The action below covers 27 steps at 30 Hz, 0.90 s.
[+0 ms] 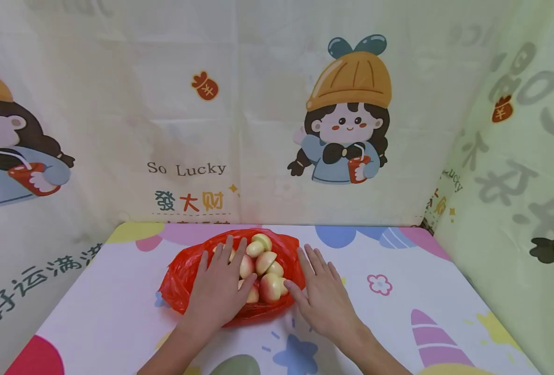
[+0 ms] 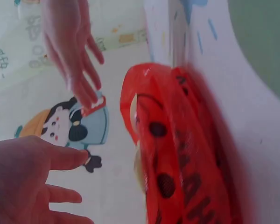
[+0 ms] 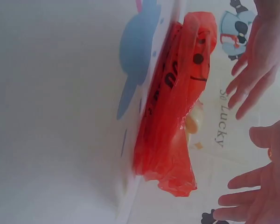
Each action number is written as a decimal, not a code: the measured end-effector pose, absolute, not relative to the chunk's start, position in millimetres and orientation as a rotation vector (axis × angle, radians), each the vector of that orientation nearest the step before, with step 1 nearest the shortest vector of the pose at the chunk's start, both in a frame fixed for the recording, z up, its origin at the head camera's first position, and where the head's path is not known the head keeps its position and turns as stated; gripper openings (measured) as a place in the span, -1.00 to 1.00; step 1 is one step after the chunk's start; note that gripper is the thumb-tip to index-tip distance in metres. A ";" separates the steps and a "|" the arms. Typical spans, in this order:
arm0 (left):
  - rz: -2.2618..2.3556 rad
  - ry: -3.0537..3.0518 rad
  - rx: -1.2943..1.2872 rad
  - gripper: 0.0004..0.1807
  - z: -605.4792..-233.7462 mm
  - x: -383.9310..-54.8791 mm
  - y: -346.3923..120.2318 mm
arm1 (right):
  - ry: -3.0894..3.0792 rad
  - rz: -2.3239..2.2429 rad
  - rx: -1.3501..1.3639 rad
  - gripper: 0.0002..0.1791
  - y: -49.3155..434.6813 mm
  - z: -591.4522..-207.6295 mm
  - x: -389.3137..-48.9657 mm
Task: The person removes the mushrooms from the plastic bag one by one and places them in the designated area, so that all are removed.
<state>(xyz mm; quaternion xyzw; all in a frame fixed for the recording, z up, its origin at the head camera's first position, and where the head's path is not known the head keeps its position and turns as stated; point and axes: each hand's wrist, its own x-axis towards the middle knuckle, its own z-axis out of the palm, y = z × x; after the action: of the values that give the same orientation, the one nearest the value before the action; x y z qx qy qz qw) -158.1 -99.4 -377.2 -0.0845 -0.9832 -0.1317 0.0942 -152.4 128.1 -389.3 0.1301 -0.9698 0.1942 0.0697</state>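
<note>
A red plastic bag lies on the table with its mouth spread wide. Inside it sit several cream, mushroom-shaped pieces, some blushed pink. Over the bag's left part hovers the left hand, its fingers straight and spread, hiding some pieces. The right hand is at the bag's right rim, fingers extended and thumb toward the pieces. Both wrist views show the hands above the bag, apart from it and holding nothing. Dark printing marks the bag's side, and a few pale pieces peek over its rim.
A white table cover with colourful printed shapes lies under the bag. Behind the table and along both sides hangs a cream curtain printed with cartoon figures and lettering.
</note>
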 end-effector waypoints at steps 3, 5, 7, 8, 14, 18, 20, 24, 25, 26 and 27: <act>-0.399 -2.896 -0.253 -0.13 -372.7 -161.6 -109.3 | -2.893 0.581 0.403 -0.13 128.1 -390.1 -152.9; -0.405 -2.879 -0.247 -0.14 -369.9 -163.9 -116.2 | -2.874 0.577 0.417 -0.13 128.0 -390.9 -153.2; -0.417 -2.861 -0.237 -0.15 -367.4 -165.8 -123.3 | -2.854 0.581 0.432 -0.14 127.5 -391.4 -154.0; -0.436 -2.854 -0.229 -0.16 -366.0 -166.7 -126.8 | -2.843 0.581 0.439 -0.14 127.2 -391.3 -154.5; -0.614 -2.862 -0.161 -0.19 -360.0 -171.4 -145.9 | -2.789 0.624 0.482 -0.18 123.0 -386.9 -156.9; -0.771 -2.900 -0.087 -0.15 -356.6 -171.2 -159.1 | -2.813 0.682 0.517 -0.21 118.4 -383.9 -157.4; -0.831 -2.906 -0.056 -0.14 -355.2 -172.1 -165.7 | -2.827 0.700 0.533 -0.21 116.5 -382.8 -157.9; -0.937 -2.900 -0.001 -0.12 -354.2 -179.0 -178.5 | -2.840 0.746 0.558 -0.24 114.9 -380.9 -159.5; -0.955 -2.894 0.014 -0.12 -355.0 -181.6 -181.9 | -2.841 0.755 0.563 -0.25 114.8 -380.6 -160.1; -0.969 -2.889 0.029 -0.11 -356.5 -184.1 -185.4 | -2.843 0.768 0.568 -0.25 114.7 -380.4 -160.9; -0.989 -2.886 0.043 -0.11 -358.5 -186.5 -189.0 | -2.845 0.780 0.574 -0.26 114.7 -380.3 -161.5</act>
<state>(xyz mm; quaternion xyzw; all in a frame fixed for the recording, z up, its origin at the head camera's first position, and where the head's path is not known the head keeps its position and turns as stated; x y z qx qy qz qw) -186.5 -189.0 -358.5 0.0142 -0.9449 -0.3238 0.0455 -161.5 114.7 -380.3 0.1905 -0.9444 0.2591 0.0681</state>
